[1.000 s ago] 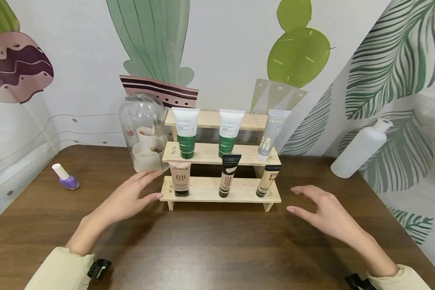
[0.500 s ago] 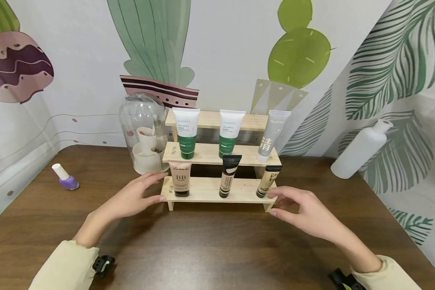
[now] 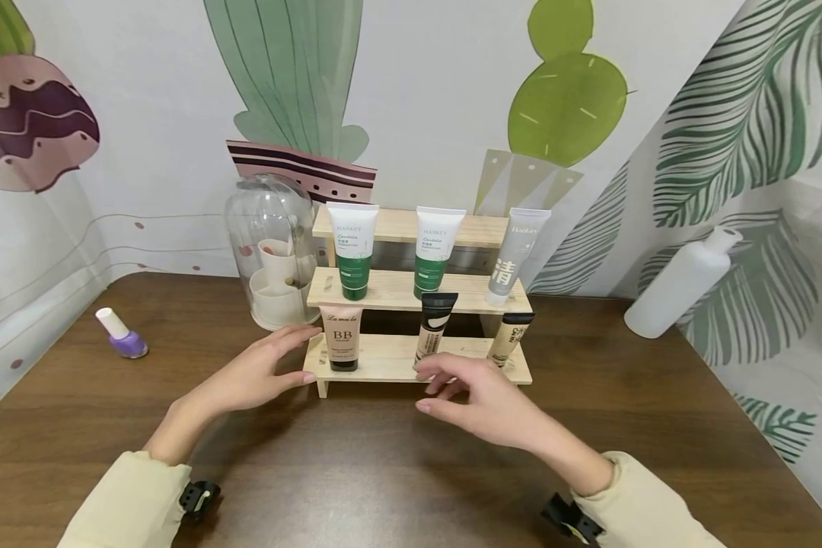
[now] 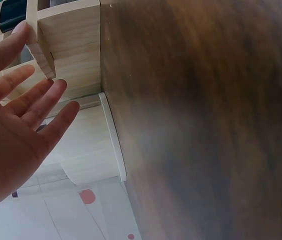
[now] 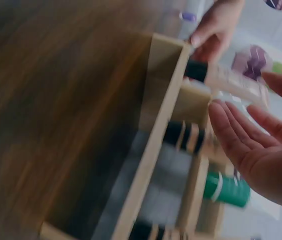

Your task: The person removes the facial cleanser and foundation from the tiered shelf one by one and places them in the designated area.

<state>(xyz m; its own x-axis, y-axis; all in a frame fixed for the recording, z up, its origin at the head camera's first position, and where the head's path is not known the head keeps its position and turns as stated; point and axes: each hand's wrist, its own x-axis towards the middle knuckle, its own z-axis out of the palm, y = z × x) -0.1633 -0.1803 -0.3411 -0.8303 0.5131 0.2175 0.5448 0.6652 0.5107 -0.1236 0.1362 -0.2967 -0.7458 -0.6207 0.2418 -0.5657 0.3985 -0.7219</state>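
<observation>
A three-tier wooden stand holds several cosmetic tubes. On its lowest tier are a pink BB cream tube, a black-and-beige tube and a yellow-and-black tube, partly hidden by the right hand. Two white-and-green tubes and a grey tube stand one tier up. My left hand, fingers spread, is at the stand's left end, fingertips close beside the BB cream tube. With nothing in its grasp, my right hand hovers at the front edge, fingertips overlapping the black-and-beige tube's foot.
Behind the left hand stands a clear glass dome with white cups inside. A purple nail polish bottle is at the far left of the brown table. At the right, by the patterned wall covering, is a white bottle.
My right hand has swept left from beside the stand, past the yellow-and-black tube, to the front of the middle tube. My left hand has shifted slightly toward the stand. The tubes stay put.
</observation>
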